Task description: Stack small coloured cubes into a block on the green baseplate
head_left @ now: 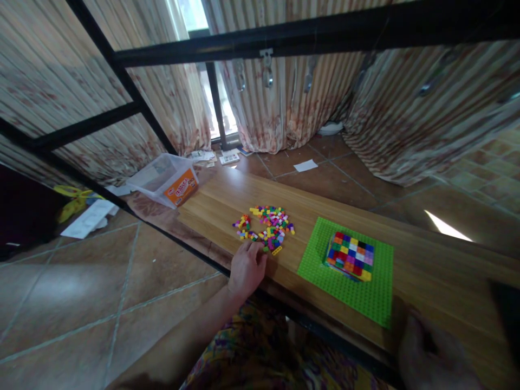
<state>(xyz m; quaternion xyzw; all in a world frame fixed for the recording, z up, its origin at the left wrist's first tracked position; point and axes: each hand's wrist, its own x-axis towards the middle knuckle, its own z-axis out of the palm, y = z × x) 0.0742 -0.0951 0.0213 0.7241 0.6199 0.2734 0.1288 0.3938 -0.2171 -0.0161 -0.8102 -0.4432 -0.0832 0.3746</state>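
Note:
My left hand [247,266] rests at the near edge of the wooden board, its fingers curled and closed beside a loose pile of small colourful toy bricks [276,219]. A green brick [265,249] shows right by its fingertips; whether they grip it is unclear. Close to them lies a yellow brick [277,251]. Right of the pile is a green studded baseplate [314,265], bearing a block built of multicoloured bricks [351,253]. My right hand [434,349] is low at the right, beyond the baseplate's near corner, dark and blurred; its fingers cannot be made out clearly.
A clear plastic tub [156,176] with an orange label stands at the board's far left end. Black metal bars [260,46] cross above the wooden board [227,189]. Behind hang striped curtains [280,108]. Papers [305,166] lie on the tiled floor. A dark object [507,311] is at the right edge.

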